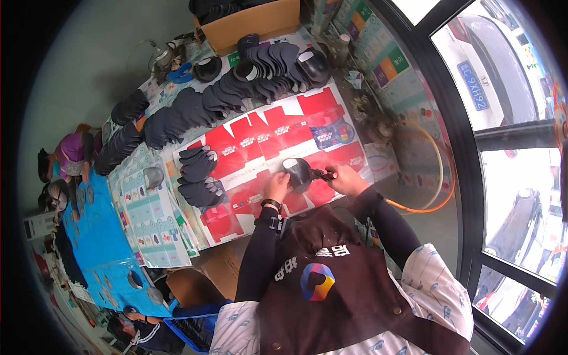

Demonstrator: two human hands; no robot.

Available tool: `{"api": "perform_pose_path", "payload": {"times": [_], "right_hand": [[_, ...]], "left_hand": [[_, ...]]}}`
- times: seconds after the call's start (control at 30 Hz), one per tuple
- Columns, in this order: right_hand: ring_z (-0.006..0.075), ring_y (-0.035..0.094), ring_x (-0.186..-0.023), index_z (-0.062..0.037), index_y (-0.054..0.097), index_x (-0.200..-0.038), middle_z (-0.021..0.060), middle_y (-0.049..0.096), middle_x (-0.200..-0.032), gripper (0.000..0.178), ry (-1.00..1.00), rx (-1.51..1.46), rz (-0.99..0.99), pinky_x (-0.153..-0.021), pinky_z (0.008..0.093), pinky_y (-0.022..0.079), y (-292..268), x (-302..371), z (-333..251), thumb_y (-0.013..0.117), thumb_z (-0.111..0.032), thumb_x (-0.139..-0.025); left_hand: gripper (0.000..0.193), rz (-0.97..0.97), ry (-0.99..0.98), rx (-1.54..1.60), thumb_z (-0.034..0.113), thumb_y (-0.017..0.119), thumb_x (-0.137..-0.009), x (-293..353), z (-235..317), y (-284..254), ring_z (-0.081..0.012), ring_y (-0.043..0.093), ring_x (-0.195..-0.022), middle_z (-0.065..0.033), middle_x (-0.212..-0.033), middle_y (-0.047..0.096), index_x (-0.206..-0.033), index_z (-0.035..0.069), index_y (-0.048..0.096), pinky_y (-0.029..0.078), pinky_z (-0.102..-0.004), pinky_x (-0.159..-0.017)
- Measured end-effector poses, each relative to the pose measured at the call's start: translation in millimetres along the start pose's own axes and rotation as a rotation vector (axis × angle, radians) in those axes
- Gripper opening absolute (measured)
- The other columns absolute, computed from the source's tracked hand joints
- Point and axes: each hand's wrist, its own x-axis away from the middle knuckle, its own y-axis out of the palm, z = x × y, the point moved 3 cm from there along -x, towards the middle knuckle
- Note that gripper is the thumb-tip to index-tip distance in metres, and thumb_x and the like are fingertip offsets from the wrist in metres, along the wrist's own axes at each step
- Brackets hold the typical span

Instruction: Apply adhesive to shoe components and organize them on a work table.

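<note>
My left hand (277, 188) is closed on the edge of a black, rounded, cupped pad (303, 177) with a white patch at its upper left. My right hand (350, 182) grips a small dark tool with red parts (323, 174), which looks like a spray gun; its tip points at the pad's right side. Both hands are over red-and-white printed sheets (260, 155) on the table. Left of my left hand lie small fanned piles of dark pads (200, 192).
Long overlapping rows of dark pads (222, 94) cross the table's far side, below a cardboard box (248, 26). An orange hose (435, 202) loops at right beside the window frame (467, 177). Co-workers (74, 154) sit around a blue-covered table (97, 231) at left. A blue crate (192, 325) stands lower left.
</note>
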Motion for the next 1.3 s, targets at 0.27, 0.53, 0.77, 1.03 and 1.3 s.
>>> {"api": "perform_pose_path", "payload": {"times": [0.27, 0.53, 0.77, 1.03, 1.3], "right_hand": [[0.0478, 0.065, -0.096, -0.0003, 0.069, -0.107, 0.0289, 0.068, -0.094, 0.028, 0.054, -0.044, 0.119, -0.082, 0.0541, 0.051, -1, -1, 4, 0.058, -0.016, -0.087], [0.0463, 0.065, -0.097, 0.0010, 0.069, -0.104, 0.0280, 0.069, -0.097, 0.027, 0.039, -0.091, 0.114, -0.083, 0.0531, 0.051, -2, 1, -5, 0.058, -0.011, -0.084], [0.0467, 0.064, -0.099, 0.0013, 0.069, -0.102, 0.0278, 0.068, -0.099, 0.025, 0.044, -0.101, 0.132, -0.084, 0.0528, 0.050, -2, 4, -4, 0.059, -0.012, -0.083], [0.0479, 0.064, -0.098, -0.0014, 0.068, -0.105, 0.0277, 0.068, -0.097, 0.026, 0.106, -0.068, 0.136, -0.083, 0.0539, 0.050, 1, 10, 6, 0.057, -0.013, -0.085], [0.0482, 0.064, -0.094, -0.0013, 0.068, -0.099, 0.0266, 0.068, -0.094, 0.023, 0.026, -0.221, 0.152, -0.079, 0.0525, 0.051, 3, 9, -5, 0.058, -0.021, -0.091]], "left_hand": [[0.040, -0.041, 0.040, -0.021, 0.023, 0.068, -0.100, -4, 1, 1, -0.0221, 0.071, -0.092, -0.0154, -0.115, 0.068, -0.127, -0.005, 0.057, 0.063, -0.0351, -0.075], [0.042, -0.051, -0.026, 0.033, 0.021, 0.069, -0.099, 1, 5, 3, -0.0245, 0.069, -0.099, -0.0137, -0.120, 0.066, -0.132, -0.001, 0.053, 0.062, -0.0393, -0.081], [0.041, -0.044, -0.006, 0.012, 0.020, 0.069, -0.099, -3, 2, 2, -0.0256, 0.070, -0.100, -0.0146, -0.120, 0.067, -0.131, -0.001, 0.053, 0.062, -0.0391, -0.081], [0.044, -0.045, -0.025, 0.032, 0.020, 0.073, -0.096, -3, 1, 1, -0.0242, 0.071, -0.094, -0.0155, -0.116, 0.065, -0.128, -0.003, 0.055, 0.063, -0.0374, -0.075], [0.044, -0.032, 0.034, -0.055, 0.024, 0.069, -0.099, -10, -5, -3, -0.0233, 0.069, -0.094, -0.0151, -0.117, 0.065, -0.129, -0.004, 0.055, 0.064, -0.0359, -0.072]]}}
